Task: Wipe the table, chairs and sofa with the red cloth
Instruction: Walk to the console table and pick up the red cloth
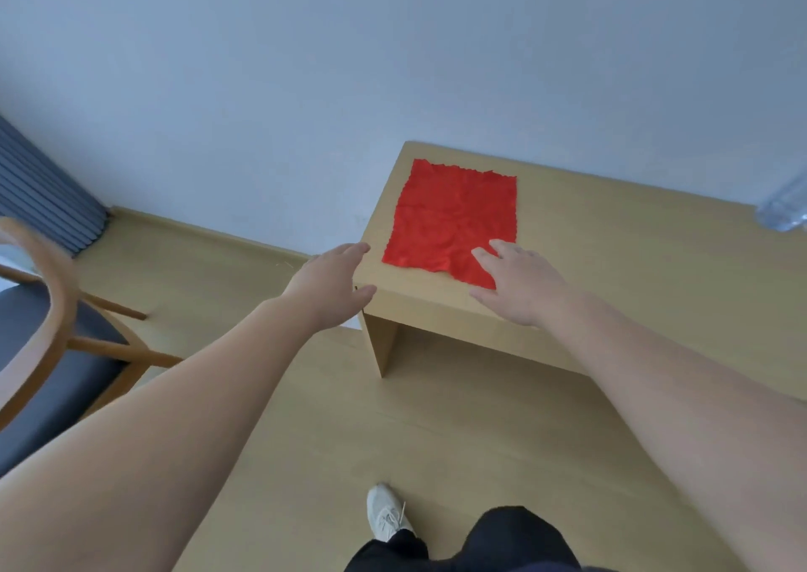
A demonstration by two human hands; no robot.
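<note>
Head view, red cloth (pixel 454 217) on table (pixel 620 266), right hand (pixel 519 285) spread (over its corner), left hand (pixel 332 283) spread

Your cloth (pixel 454 217): plain bright red, no print. Table (pixel 633 266) was pale tan wood, faint grain. Floor (pixel 393 418) matched, same light tan. Wall (pixel 393 47) was flat bluish grey. Chair (pixel 52 292): honey-brown frame, dark grey seat. Curtain (pixel 39 191) was slate blue, pleats reading as stripes. Bottle (pixel 786 204) was clear, colourless. Your shoe (pixel 384 512) was off-white, trousers (pixel 502 541) black.
</note>
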